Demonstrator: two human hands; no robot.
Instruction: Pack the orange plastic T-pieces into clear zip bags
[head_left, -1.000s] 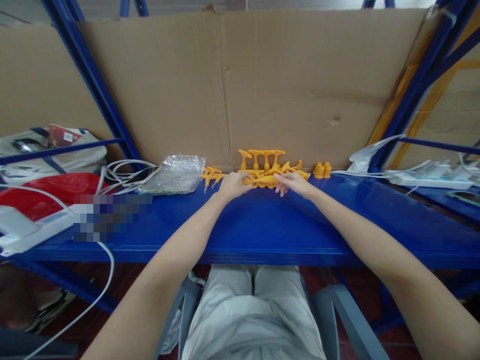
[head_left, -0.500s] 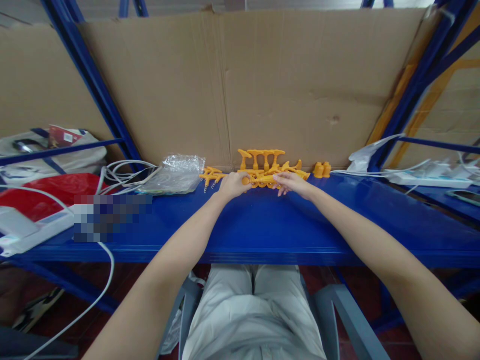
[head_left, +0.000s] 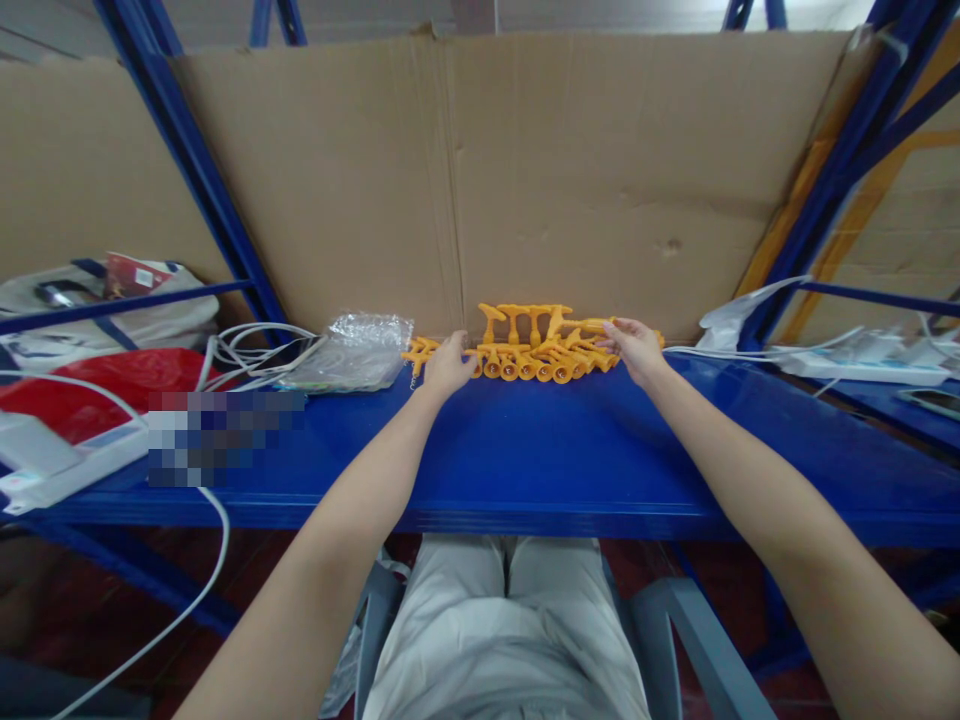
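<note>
Yellow plastic corkscrews lie packed in a row (head_left: 527, 368) along the back of the blue table, their round bell-shaped ends facing me. Behind them, several upright yellow T-shaped handles (head_left: 534, 322) stand against the cardboard. My left hand (head_left: 450, 368) rests at the left end of the row, thumb apart from the fingers, beside loose yellow corkscrew handles (head_left: 421, 347) with metal spirals. At the right end, my right hand (head_left: 636, 348) pinches the end of a yellow corkscrew (head_left: 589, 323) lying over the row. Yellow pieces behind that hand are mostly hidden.
A tall cardboard sheet (head_left: 337, 180) closes off the back. Clear plastic bags (head_left: 352, 355) and white cables (head_left: 255, 340) lie to the left, near a white power strip (head_left: 82, 455). Another power strip (head_left: 862, 366) sits at right. Blue posts (head_left: 199, 170) frame the table.
My right hand has moved right and back with a yellow corkscrew, from the middle of the row to its right end. My left hand has shifted slightly left and its fingers have spread.
</note>
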